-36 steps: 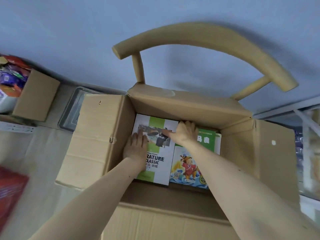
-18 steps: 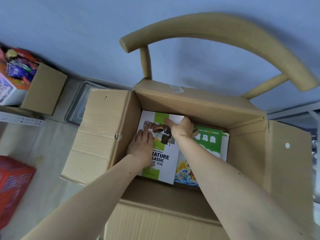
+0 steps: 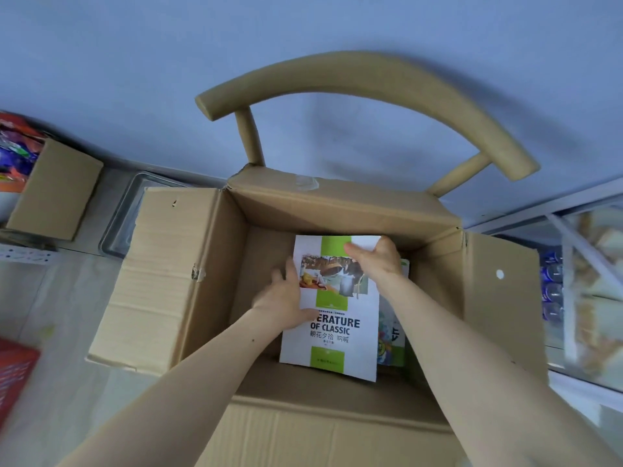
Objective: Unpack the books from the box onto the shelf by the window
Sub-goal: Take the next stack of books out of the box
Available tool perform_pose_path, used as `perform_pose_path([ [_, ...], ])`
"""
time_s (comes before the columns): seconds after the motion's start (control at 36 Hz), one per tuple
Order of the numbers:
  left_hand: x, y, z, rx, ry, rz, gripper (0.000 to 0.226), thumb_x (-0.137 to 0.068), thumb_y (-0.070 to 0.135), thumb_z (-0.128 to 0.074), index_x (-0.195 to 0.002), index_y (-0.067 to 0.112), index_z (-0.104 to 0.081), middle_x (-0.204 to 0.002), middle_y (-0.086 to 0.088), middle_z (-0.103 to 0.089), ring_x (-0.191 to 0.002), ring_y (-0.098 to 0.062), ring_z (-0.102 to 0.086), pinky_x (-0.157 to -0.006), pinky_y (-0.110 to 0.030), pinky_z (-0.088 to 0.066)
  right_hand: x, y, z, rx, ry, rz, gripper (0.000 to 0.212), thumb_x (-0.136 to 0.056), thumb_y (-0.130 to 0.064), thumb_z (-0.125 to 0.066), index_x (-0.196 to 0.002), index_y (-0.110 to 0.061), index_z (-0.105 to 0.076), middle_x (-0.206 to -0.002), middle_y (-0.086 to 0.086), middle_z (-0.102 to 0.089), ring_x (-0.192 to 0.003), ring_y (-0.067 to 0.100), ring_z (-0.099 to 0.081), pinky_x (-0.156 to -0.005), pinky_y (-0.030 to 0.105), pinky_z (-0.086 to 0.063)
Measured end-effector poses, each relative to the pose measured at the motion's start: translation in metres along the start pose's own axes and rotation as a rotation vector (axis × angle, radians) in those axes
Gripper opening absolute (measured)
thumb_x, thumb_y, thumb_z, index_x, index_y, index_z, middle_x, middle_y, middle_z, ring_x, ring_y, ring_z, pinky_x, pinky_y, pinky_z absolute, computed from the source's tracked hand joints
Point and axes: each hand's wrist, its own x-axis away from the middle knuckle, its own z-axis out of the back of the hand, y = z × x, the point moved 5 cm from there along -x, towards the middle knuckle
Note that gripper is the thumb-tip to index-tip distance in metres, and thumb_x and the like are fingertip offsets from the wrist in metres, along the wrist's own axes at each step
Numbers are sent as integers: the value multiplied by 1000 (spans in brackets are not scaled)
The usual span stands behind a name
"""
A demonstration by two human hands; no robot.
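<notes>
White-and-green book — long axis toward the chair.

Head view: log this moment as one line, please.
stage: lifting book | left hand: on white-green book left edge | right hand: gripping top-right corner | cardboard box: open, another book inside

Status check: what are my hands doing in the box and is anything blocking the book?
Left hand and right hand both grip the white-and-green book inside the cardboard box. Colourful book partly under it. Nothing above blocks the lift.
</notes>
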Motion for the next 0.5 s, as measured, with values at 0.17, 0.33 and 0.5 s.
perform_pose_path([
  [0.17,-12,30,-24,154,-9,48,109,-81,47,-74,-149,-5,-7,-149,-22,-25,-132,-35,-41,-105,-39,-42,-11,28,17,158,115,-32,63,-79,-48,-76,-120,-5,-52,-132,17,-53,-125,36,-46,-94,40,-44],
  [0.33,-26,24,-23,505,65,217,59,-70,35,-86,-109,9,-50,-107,-5,-59,-91,-21,-58,-73,-30,-49,-16,36,10,225,174,-87,74,-76,-54,-75,-130,-10,-48,-143,15,-34,-132,37,-30,-97,44,-39],
  [0.5,-33,20,-33,916,7,354,56,-62,24,-92,-104,6,-59,-100,-11,-70,-84,-26,-69,-79,-42,-59,-24,40,13,146,170,-86,75,-79,-50,-73,-136,-12,-43,-142,16,-44,-132,38,-34,-103,39,-32],
])
